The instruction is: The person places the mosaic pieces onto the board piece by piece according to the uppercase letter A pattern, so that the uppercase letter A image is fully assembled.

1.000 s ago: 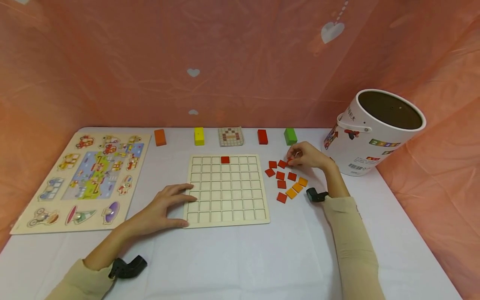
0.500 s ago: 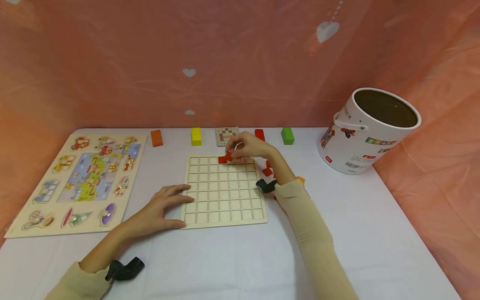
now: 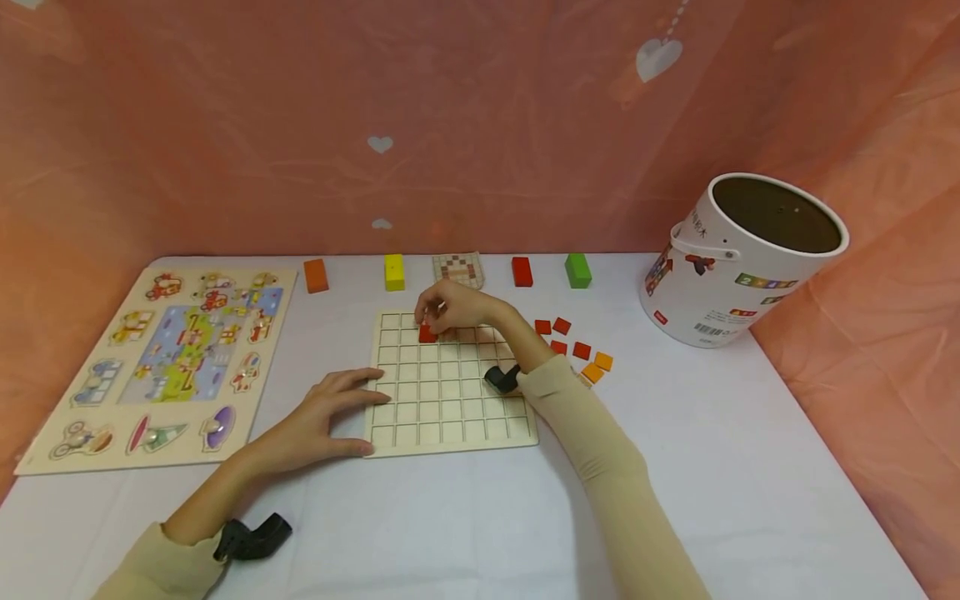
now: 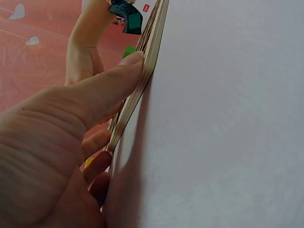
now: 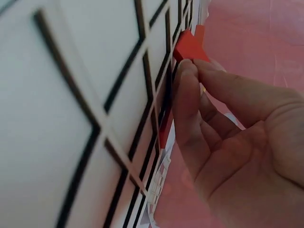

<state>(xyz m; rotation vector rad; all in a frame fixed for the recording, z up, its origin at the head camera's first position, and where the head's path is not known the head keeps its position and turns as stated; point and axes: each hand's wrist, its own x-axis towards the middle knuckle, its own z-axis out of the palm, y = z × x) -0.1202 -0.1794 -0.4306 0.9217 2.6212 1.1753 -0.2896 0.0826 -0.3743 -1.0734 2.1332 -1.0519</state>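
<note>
Grid board (image 3: 450,408) partly behind right hand (image 3: 457,305), sleeves (image 3: 622,483) cropped, small print (image 3: 724,319) on bucket (image 3: 681,304) unreadable

In your head view, even light covers the grid board (image 3: 451,410), while the curtain (image 3: 480,108) beyond it looks dimmer. The bucket (image 3: 705,304), right of the board, leans outward, stretched by the wide lens. Your left wrist view is greyer, a soft shadow falling on the bench (image 4: 228,118) along the board's edge. In your right wrist view, the board's nearest squares blur and pale.
</note>
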